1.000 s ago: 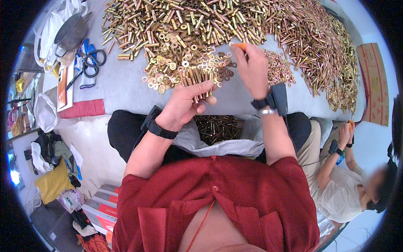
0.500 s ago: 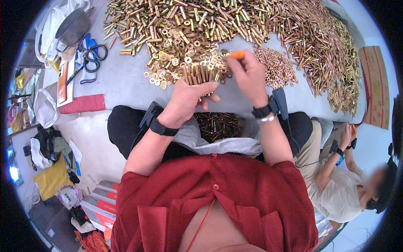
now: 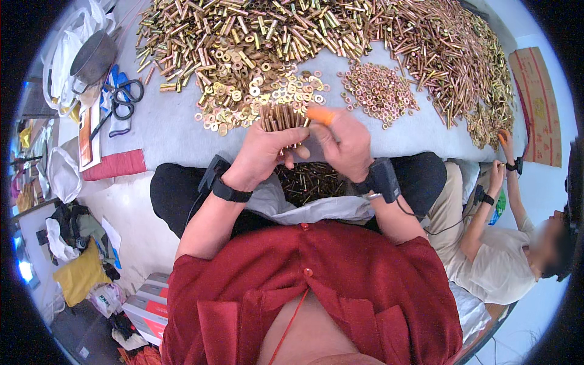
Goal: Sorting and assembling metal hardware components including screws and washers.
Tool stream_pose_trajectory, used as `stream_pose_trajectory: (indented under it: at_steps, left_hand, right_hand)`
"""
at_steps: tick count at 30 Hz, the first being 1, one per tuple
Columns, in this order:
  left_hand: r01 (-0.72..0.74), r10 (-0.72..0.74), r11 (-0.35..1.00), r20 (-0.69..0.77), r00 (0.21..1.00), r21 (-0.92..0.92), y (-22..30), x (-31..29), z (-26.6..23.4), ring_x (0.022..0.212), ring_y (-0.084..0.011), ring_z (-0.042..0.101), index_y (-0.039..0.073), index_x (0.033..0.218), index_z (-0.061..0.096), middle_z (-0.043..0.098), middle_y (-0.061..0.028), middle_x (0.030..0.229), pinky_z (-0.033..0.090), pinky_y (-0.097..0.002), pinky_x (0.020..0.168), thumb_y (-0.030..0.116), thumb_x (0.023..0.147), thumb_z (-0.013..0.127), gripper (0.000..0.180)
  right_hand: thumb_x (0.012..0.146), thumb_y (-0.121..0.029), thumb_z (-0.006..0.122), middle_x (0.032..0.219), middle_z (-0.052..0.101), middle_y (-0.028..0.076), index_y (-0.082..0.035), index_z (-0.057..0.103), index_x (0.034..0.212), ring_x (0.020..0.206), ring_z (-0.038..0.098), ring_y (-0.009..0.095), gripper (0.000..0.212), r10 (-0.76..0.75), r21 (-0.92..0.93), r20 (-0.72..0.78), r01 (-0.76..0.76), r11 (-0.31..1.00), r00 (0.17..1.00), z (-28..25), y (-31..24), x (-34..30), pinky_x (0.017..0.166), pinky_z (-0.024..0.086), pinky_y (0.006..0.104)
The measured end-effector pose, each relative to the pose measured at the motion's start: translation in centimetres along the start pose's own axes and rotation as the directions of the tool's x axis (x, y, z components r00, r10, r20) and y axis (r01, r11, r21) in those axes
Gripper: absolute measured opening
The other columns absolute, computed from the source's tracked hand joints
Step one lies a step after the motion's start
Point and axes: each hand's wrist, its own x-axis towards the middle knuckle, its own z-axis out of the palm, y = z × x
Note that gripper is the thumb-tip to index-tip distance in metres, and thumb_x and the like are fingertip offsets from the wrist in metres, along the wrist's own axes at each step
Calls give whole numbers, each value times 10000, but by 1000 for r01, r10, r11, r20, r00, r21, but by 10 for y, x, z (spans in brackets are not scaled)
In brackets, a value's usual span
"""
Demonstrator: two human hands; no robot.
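Observation:
My left hand (image 3: pixel 258 152) is closed around an upright bundle of brass-coloured metal tubes (image 3: pixel 277 117), its thumb laid across their front. Against the right side of the bundle my right hand (image 3: pixel 348 143) has its fingers bent together, with an orange finger cover (image 3: pixel 320 115) on one fingertip. Whatever sits between those fingers is too small or hidden to make out. Just beyond the bundle lies a spread of gold-coloured flat washers (image 3: pixel 243 91). A white sack (image 3: pixel 286 214) between my knees holds many dark-gold metal pieces (image 3: pixel 307 182) below my hands.
Heaped metal tubes (image 3: pixel 261 24) cover the far table, with thinner bolts (image 3: pixel 456 61) at right. A pile of small nuts (image 3: pixel 380 94) lies nearer. Scissors (image 3: pixel 123 97) and a dark pan (image 3: pixel 94 58) are at left. A co-worker (image 3: pixel 493 249) sits at right, hands at the table edge.
My right hand has come left and nearer, from over the washers to the bundle's side. My left hand still grips the tubes. One of the co-worker's hands has reached up to the bolts.

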Motion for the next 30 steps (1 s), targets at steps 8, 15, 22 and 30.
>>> stream_pose_trajectory:
  at_steps: [8,15,22,30]
  left_hand:
    - [-50,56,993,-54,997,106,5,-3,2,626,-139,678,34,1016,603,658,-38,827,459,-208,391,87,858,699,192]
    - [-83,97,989,-109,989,126,3,-3,0,610,-130,668,10,1016,613,662,-48,831,472,-209,396,55,837,710,208]
    - [-67,93,970,-101,991,236,-3,1,1,605,-118,658,5,1027,601,655,-43,810,480,-213,397,42,813,724,249]
    - [-108,156,928,-109,982,357,-7,-2,7,599,-107,644,19,976,617,660,-32,776,480,-221,418,60,822,725,193]
  right_hand:
    - [821,-104,618,949,651,87,-114,708,974,917,567,292,178,64,-636,229,100,765,971,-11,72,59,792,411,424]
    - [854,-56,589,952,659,96,-90,716,994,860,606,277,192,134,-291,147,-87,953,980,-4,60,52,755,467,378]
    - [860,-18,624,932,644,115,-36,698,1003,865,640,255,161,197,256,223,-253,933,955,-3,0,18,760,506,323]
    - [860,-120,665,878,629,142,-35,688,991,804,619,293,157,184,96,268,-216,972,946,-14,-1,18,695,491,350]
